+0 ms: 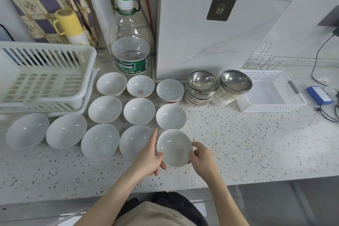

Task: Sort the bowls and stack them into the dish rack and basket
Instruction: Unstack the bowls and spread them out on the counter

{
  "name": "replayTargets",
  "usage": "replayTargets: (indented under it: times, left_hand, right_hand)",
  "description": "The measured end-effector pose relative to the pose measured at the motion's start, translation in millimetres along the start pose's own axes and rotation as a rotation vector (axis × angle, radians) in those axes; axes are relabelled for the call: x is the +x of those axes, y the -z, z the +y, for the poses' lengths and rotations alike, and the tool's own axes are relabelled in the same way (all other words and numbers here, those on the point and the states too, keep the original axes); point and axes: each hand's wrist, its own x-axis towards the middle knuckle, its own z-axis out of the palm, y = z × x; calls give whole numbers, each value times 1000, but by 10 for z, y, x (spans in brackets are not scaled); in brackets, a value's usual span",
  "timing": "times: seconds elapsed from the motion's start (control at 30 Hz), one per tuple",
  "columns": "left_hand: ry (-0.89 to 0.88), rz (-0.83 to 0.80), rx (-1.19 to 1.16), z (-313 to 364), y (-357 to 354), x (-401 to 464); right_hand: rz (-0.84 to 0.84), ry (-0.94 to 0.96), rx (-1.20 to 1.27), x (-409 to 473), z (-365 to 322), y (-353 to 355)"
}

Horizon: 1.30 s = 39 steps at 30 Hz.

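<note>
Several white bowls lie spread over the speckled counter [247, 143]. I hold one small white bowl [174, 147] near the front, my left hand [149, 158] on its left rim with the index finger stretched out, my right hand [201, 159] gripping its right rim. Beside it sit more white bowls, such as one [135, 142] just left and one [171, 116] behind. Two stacks topped by steel bowls [201, 80] [235, 80] stand at the back. A white dish rack [45, 77] is at the left and a white basket [271, 91] at the right.
A large water bottle [131, 42] stands behind the bowls, a yellow flask [70, 25] further left. A wire rack [262, 60] sits behind the basket. A blue device [319, 95] with cables lies at the far right. The counter's front edge runs close to my body.
</note>
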Motion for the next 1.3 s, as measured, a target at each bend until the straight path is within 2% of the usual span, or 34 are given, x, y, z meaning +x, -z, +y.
replayTargets:
  times: [0.4,0.83,1.1,1.3]
  left_hand:
    - [-33,-52,202,-63,-95,24]
    - [-54,-28,316,-21,-76,20]
    - [76,-64,481,106,-16,18]
    - [79,10,462,309,76,52]
  right_hand:
    - [-73,13,-62,117,122,2]
    - [-134,-42,-24,152,60,56]
    - [-201,-25,-44,201,22,97]
    - [-323,-69,-43,326,-28,233]
